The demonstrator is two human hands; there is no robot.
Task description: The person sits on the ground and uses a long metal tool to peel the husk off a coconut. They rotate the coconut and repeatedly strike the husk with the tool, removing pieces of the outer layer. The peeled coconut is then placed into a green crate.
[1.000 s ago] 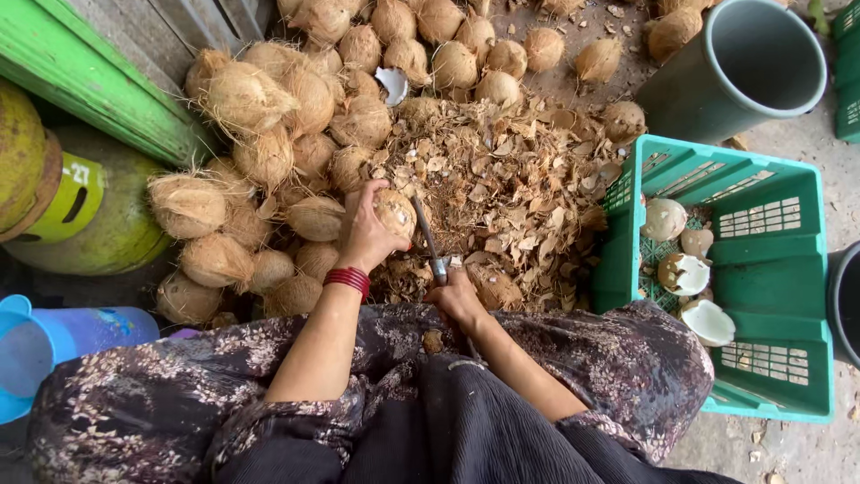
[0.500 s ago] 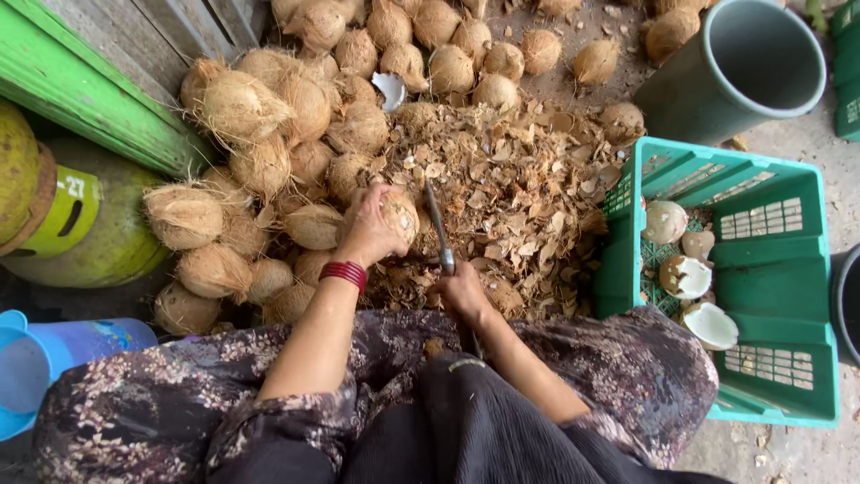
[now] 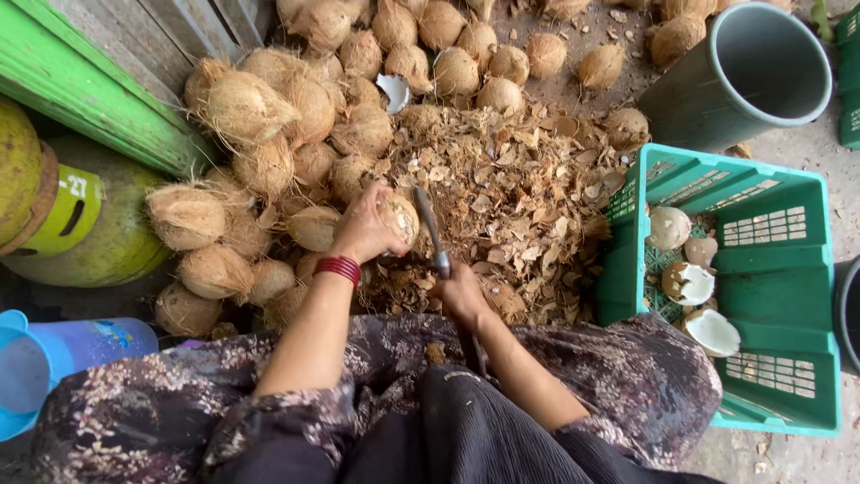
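My left hand (image 3: 363, 231), with a red band at the wrist, grips a partly peeled brown coconut (image 3: 399, 218) over a heap of shell chips (image 3: 511, 193). My right hand (image 3: 459, 292) is closed around the handle of a knife (image 3: 431, 229) whose blade points up and rests against the coconut's right side. A pile of husked brown coconuts (image 3: 296, 116) lies just beyond and to the left of my hands.
A green plastic crate (image 3: 775, 269) on the right holds several peeled white coconut pieces (image 3: 690, 282). A grey bucket (image 3: 761, 67) stands at the back right. A green board (image 3: 81, 81), yellow-green drum (image 3: 98, 224) and blue jug (image 3: 54, 358) are on the left.
The knife blade has swung upward from low beside the coconut to lie against its right side. My left hand has shifted slightly with the coconut.
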